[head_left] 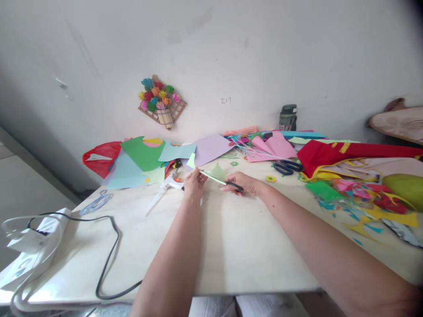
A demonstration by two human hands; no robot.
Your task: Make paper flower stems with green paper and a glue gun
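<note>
My left hand pinches a piece of light green paper, whose upper end sticks up past the fingers. In my right hand is a pair of scissors with black handles. Its blades point left toward my left hand, along a narrow pale green edge or strip between the two hands; whether they are cutting is hard to make out. Behind that gap is another pale green paper piece. A white glue gun lies just left of my left hand.
Coloured paper sheets cover the back of the table. Dark-handled scissors lie behind my right hand. Paper scraps and a red cloth are at right. At left are a power strip and a black cord.
</note>
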